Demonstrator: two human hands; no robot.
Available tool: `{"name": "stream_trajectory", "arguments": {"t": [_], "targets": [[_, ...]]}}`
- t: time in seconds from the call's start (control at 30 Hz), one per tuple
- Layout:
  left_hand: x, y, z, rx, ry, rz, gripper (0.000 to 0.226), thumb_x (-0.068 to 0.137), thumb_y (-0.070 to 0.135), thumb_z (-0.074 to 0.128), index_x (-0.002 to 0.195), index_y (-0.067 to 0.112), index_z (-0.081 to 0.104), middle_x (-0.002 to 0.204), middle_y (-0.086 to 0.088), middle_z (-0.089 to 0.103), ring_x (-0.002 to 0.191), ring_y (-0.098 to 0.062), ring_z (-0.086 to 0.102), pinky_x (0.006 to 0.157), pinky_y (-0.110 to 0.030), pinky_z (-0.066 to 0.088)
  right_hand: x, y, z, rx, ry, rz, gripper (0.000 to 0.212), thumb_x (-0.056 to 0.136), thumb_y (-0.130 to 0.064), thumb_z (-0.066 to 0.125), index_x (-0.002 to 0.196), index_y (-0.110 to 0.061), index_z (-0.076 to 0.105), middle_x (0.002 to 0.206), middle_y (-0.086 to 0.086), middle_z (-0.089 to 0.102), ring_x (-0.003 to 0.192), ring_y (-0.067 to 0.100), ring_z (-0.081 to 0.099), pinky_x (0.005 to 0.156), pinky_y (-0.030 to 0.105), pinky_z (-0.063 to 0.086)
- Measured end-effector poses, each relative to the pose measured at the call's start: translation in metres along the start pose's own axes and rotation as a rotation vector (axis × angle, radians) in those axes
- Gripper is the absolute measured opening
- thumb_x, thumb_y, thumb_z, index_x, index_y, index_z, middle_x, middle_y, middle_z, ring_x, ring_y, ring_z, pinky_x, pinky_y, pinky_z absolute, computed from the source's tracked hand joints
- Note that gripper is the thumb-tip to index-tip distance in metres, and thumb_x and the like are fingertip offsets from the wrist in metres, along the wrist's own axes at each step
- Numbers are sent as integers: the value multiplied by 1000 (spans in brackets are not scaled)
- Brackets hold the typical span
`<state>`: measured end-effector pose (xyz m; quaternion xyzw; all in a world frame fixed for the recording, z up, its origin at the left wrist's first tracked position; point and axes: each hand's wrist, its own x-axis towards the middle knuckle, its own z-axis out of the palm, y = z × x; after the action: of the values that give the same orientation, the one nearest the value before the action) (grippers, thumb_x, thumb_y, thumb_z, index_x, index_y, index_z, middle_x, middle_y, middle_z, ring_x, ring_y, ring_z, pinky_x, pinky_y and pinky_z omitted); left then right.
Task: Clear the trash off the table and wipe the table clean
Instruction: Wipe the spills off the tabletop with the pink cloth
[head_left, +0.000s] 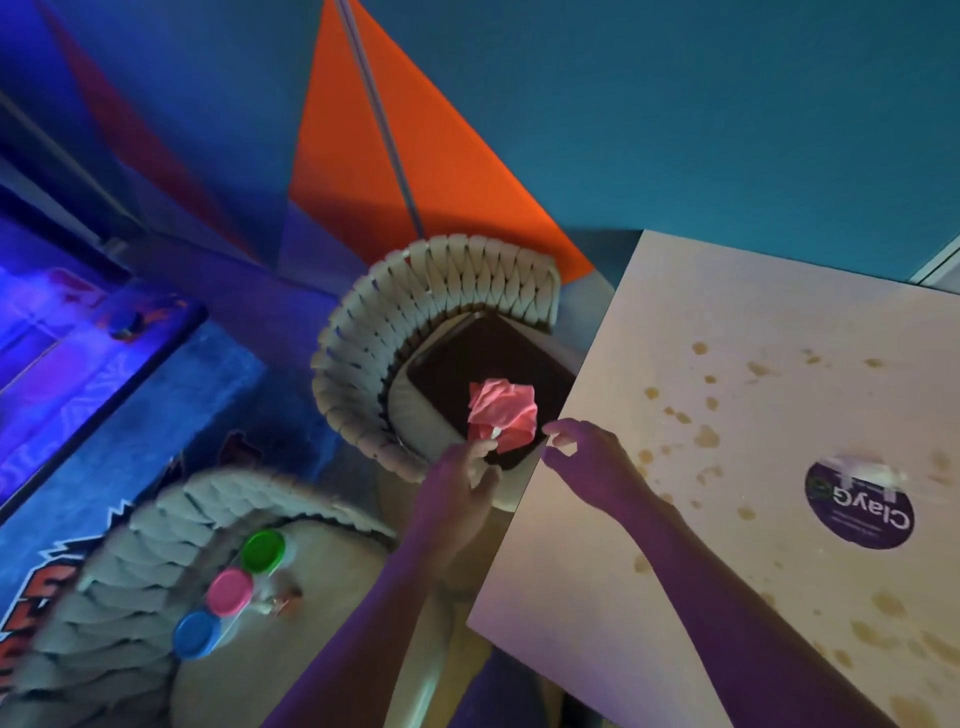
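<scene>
A white square table (675, 519) fills the right side, spotted with brownish stains (706, 436) and bearing a round purple sticker (860, 504). Left of the table's edge, my left hand (457, 499) pinches a crumpled pink wrapper (501, 418) above a dark tray (467, 364) that lies on a chair seat. My right hand (587, 457) hovers at the table's left edge with fingers loosely curled, holding nothing I can see.
Two woven-backed chairs stand left of the table: one (363, 374) holds the dark tray, the nearer one (130, 571) holds green (264, 551), pink (230, 591) and blue (196, 635) clay tubs. A thin pole (384, 124) leans against the orange wall.
</scene>
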<state>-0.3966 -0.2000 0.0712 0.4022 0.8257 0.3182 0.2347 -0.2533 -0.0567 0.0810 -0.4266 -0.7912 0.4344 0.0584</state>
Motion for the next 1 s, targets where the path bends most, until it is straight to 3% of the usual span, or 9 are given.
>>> {"name": "stream_trajectory", "arguments": {"t": [0.17, 0.3, 0.4, 0.57, 0.77, 0.93, 1.0], "targets": [[71, 11, -3, 39, 8, 29, 40, 97, 31, 63, 136, 28, 55, 130, 9, 64, 114, -6, 62, 94, -35, 54, 61, -6, -15, -6, 63, -2, 36, 93, -30, 64, 128, -24, 62, 124, 1, 65, 99, 17, 65, 88, 33, 51], [134, 10, -2, 48, 10, 48, 40, 98, 24, 62, 137, 27, 56, 130, 12, 63, 112, 2, 55, 95, -21, 48, 118, -8, -19, 20, 86, 25, 37, 92, -30, 64, 129, -25, 62, 124, 2, 64, 96, 19, 67, 90, 39, 54], [182, -2, 4, 93, -10, 17, 37, 98, 23, 62, 135, 22, 59, 130, 8, 65, 108, 5, 54, 87, -7, 40, 161, -6, -16, 26, 72, 49, 38, 93, -32, 64, 130, -24, 61, 124, 1, 65, 95, 18, 67, 90, 39, 54], [248, -33, 23, 121, -106, -55, 37, 96, 24, 61, 133, 20, 61, 129, 2, 66, 117, -15, 63, 97, -29, 47, 228, 12, 5, 24, 32, 115, 39, 92, -29, 64, 130, -22, 61, 127, 3, 65, 99, 18, 66, 84, 32, 53], [310, -85, 59, 149, -185, -149, 35, 97, 33, 63, 131, 25, 61, 126, 8, 67, 112, -11, 65, 90, -30, 53, 303, 47, 45, 47, 0, 250, 34, 91, -26, 63, 125, -20, 64, 121, 6, 68, 104, 21, 66, 90, 43, 55], [347, -128, 88, 227, -237, -206, 32, 97, 32, 58, 127, 25, 64, 125, 2, 66, 113, -18, 64, 89, -35, 53, 347, 80, 82, -2, -29, 368, 33, 90, -23, 65, 122, -20, 65, 122, 4, 65, 104, 21, 63, 82, 30, 48], [362, -147, 101, 258, -285, -209, 33, 95, 34, 57, 126, 24, 64, 124, -2, 66, 113, -21, 64, 92, -39, 54, 360, 93, 99, -5, -58, 398, 35, 90, -23, 64, 125, -20, 63, 127, 5, 60, 107, 23, 61, 86, 33, 49]]}}
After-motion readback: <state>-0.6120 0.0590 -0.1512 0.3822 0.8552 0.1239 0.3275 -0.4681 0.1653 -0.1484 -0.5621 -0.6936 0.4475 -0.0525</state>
